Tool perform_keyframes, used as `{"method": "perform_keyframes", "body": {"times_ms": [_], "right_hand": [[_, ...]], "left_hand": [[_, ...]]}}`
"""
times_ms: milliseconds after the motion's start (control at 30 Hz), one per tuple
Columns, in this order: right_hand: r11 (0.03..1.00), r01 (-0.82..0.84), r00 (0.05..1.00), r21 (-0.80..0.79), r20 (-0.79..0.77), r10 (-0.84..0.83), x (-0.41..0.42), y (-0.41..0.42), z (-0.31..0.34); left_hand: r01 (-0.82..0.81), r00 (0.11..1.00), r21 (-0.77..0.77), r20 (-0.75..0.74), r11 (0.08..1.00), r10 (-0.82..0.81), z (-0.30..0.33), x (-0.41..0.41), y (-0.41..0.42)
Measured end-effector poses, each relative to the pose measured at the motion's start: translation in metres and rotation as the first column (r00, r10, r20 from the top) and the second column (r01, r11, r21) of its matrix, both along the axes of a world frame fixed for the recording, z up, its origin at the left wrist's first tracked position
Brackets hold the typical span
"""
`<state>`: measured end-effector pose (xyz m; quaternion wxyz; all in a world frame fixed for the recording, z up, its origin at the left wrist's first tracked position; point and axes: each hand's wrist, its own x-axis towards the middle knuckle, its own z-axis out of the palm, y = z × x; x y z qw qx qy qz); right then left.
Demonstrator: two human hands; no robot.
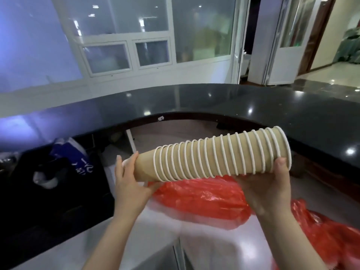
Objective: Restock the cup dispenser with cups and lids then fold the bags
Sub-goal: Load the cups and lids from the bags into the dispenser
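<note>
Cup stack (214,158) hides L hand (129,184) fingers.

Both bare forearms reaching forward, left hand (129,184) cupped around the narrow end of a cup stack (214,157), fingers curled over it, right hand (270,184) palm-up gripping the wide end, thumb on top

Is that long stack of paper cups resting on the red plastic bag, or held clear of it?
Apart. The head view shows the cup stack lifted between the left hand and right hand, above the red bag.
</note>
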<state>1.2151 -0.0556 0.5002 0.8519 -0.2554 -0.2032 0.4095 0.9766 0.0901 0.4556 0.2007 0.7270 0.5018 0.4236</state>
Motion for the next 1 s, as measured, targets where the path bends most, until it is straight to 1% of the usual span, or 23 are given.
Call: {"method": "perform_keyframes", "body": {"times_ms": [100,133,200,233,300,367,433,533,700,800,900,1000], "right_hand": [[0.999,-0.023,0.998,-0.032,-0.062,0.021,-0.014,-0.011,-0.011],[0.998,-0.045,0.994,-0.036,-0.104,0.041,-0.017,-0.012,-0.016],[0.992,-0.108,0.976,-0.057,-0.197,0.095,-0.026,-0.012,-0.025],[0.987,-0.144,0.969,-0.066,-0.213,0.128,-0.034,-0.012,-0.026],[0.973,-0.218,0.958,-0.070,-0.206,0.200,-0.054,-0.010,-0.026],[0.955,-0.294,0.940,-0.050,-0.198,0.279,-0.078,-0.005,-0.022],[0.929,-0.369,0.919,-0.029,-0.159,0.360,-0.106,0.002,-0.012],[0.876,-0.481,0.873,-0.026,-0.108,0.476,-0.157,0.014,0.008],[0.771,-0.636,0.770,0.007,-0.059,0.636,-0.245,0.030,0.019],[0.673,-0.738,0.666,0.056,-0.102,0.739,-0.303,0.033,0.032],[0.599,-0.797,0.596,0.084,-0.053,0.801,-0.371,0.031,0.051],[0.521,-0.840,0.522,0.148,-0.038,0.852,-0.448,0.024,0.068]], "left_hand": [[-0.058,0.998,0.010,0.005,0.998,0.058,0.002,-0.026,-0.031],[-0.083,0.997,0.020,0.012,0.996,0.083,0.002,-0.035,-0.042],[-0.139,0.989,0.035,0.058,0.990,0.136,0.001,-0.056,-0.066],[-0.171,0.981,0.033,0.099,0.985,0.167,0.002,-0.068,-0.077],[-0.230,0.950,0.008,0.219,0.973,0.223,0.007,-0.096,-0.101],[-0.266,0.898,-0.016,0.361,0.964,0.253,0.019,-0.128,-0.123],[-0.318,0.845,-0.007,0.451,0.948,0.287,0.033,-0.161,-0.142],[-0.427,0.764,0.029,0.546,0.904,0.344,0.055,-0.207,-0.167],[-0.582,0.665,0.065,0.611,0.810,0.429,0.079,-0.285,-0.210],[-0.621,0.605,0.088,0.686,0.779,0.405,0.089,-0.335,-0.230],[-0.590,0.507,0.077,0.810,0.804,0.295,0.102,-0.387,-0.246],[-0.586,0.454,0.088,0.859,0.805,0.236,0.116,-0.454,-0.269]]}}
